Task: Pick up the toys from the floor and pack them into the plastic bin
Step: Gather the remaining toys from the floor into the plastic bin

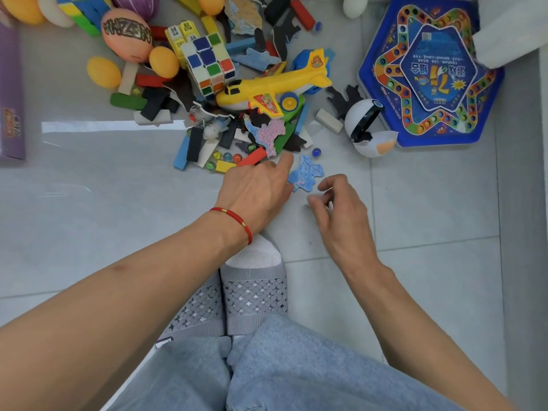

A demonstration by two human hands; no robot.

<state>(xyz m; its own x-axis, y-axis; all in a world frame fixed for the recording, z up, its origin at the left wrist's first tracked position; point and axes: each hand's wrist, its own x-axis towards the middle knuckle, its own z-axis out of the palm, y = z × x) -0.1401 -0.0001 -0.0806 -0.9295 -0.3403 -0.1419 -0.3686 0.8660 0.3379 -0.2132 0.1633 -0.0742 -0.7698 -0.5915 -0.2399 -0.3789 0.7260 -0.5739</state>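
Barely started imo: whole toy pile [237,93] on the floor past both grips. Left hand [255,191] flat by blue puzzle piece [307,175], right hand [338,209] loosely curled, empty; no bin visible.

The flat puzzle piece [307,175] lies on the floor [118,203] between the left hand [257,193] and the right hand [338,209], touching the left hand's fingers. Just beyond the left hand sits a row of marbles [226,157] among small blocks [181,155]. Farther beyond it, the toy plane [272,87] rests on the heap, with the cube puzzle [209,65] at its left and the eggs [103,72] farther left still. Beyond the right hand lies the opened ball [366,126], and behind that, to the right, the board game [430,69]. A single marble [316,151] sits just beyond the puzzle piece. Below both hands are the person's slippers [255,295].
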